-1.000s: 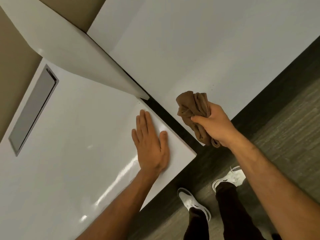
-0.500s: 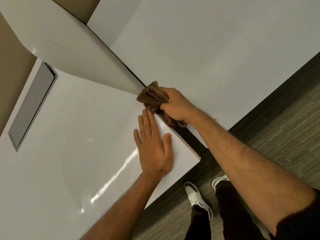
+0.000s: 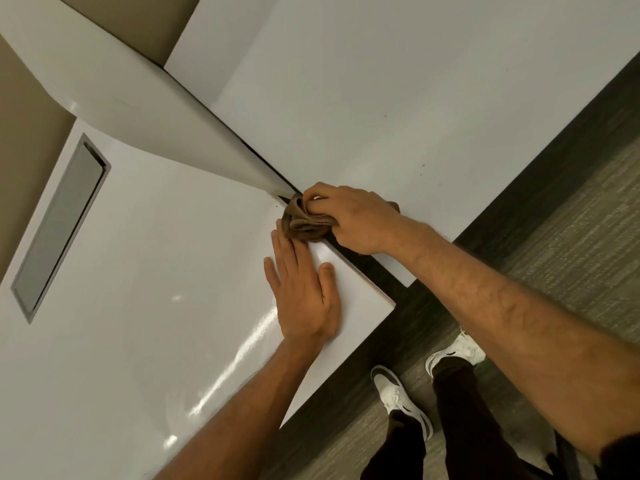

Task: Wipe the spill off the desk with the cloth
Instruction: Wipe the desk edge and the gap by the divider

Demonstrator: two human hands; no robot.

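Observation:
A bunched brown cloth (image 3: 303, 225) lies on the glossy white desk (image 3: 156, 271) near its right corner, beside the dark gap to the neighbouring desk. My right hand (image 3: 353, 220) grips the cloth and holds it down on the desk surface. My left hand (image 3: 304, 292) rests flat on the desk just below the cloth, fingers straight, fingertips touching the cloth's edge. A few tiny dark specks sit on the desk at the cloth's upper left (image 3: 277, 203). No larger spill shows.
A white divider panel (image 3: 138, 109) rises along the desk's far side. A grey rectangular cable hatch (image 3: 60, 226) is set into the desk at left. A second white desk (image 3: 398, 98) lies to the right. Dark carpet and my white shoes (image 3: 398, 396) are below.
My right hand carried the cloth from above the neighbouring desk leftward and down onto the near desk, by the gap. My left hand stayed flat in place.

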